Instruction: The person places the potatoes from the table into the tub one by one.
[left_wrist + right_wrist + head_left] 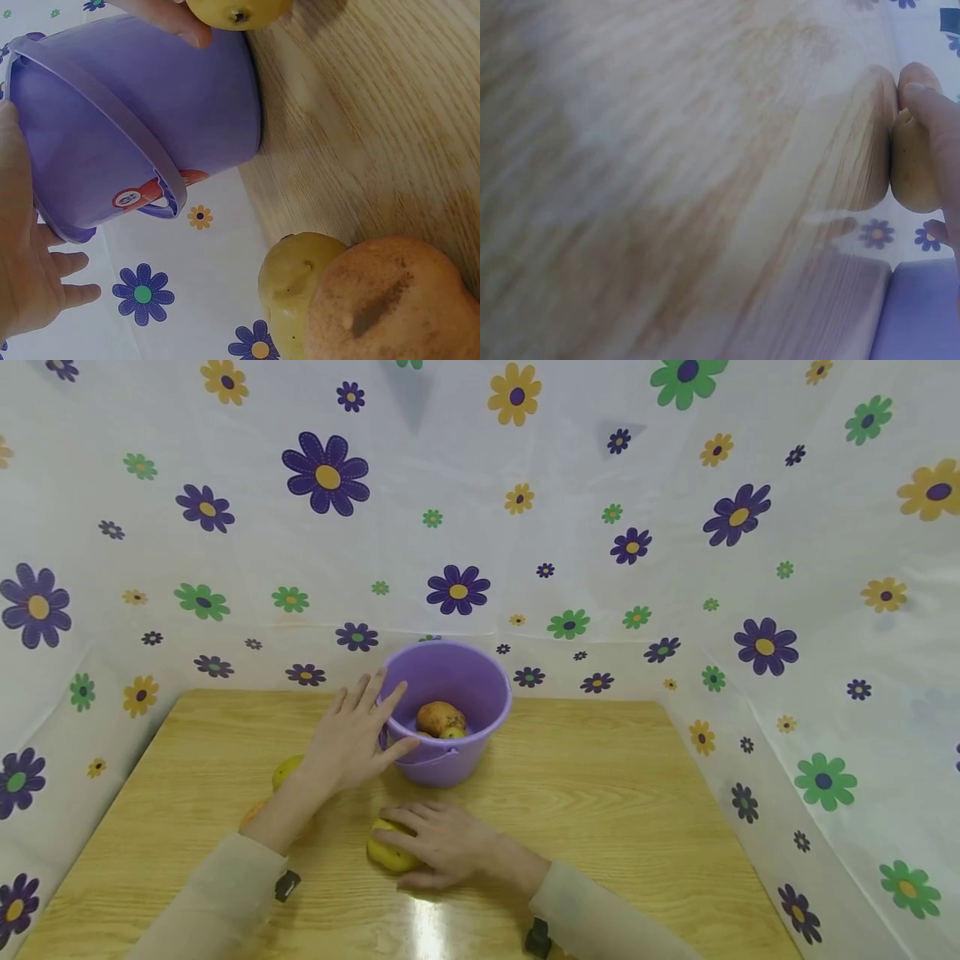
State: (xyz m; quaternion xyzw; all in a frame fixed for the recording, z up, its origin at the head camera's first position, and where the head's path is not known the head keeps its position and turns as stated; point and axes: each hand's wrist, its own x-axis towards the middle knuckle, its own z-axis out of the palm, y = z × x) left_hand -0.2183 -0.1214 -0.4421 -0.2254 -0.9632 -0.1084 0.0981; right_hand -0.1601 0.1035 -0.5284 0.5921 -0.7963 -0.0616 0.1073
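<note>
A purple bucket (442,770) stands upright on the table. In it lie a brown potato (440,718) and a smaller yellow fruit (453,734), with part of another item behind the rim. My left hand (348,743) is at the bucket's left rim, fingers spread and fairly straight. In front of the bucket, my right hand (453,842) holds a yellow pear (390,857), fingers bent over its top; the left wrist view shows the pear's dark blossom end (240,15). Under my left forearm, partly hidden, are another yellow pear (300,274) and a large potato (397,300).
The wood-grain table (585,793) meets a white flower-printed sheet (450,543) at the back and both sides. The bucket's handle (112,112) hangs down against its outer wall. A dark strap piece (287,885) shows under the left sleeve, and another (537,937) under the right.
</note>
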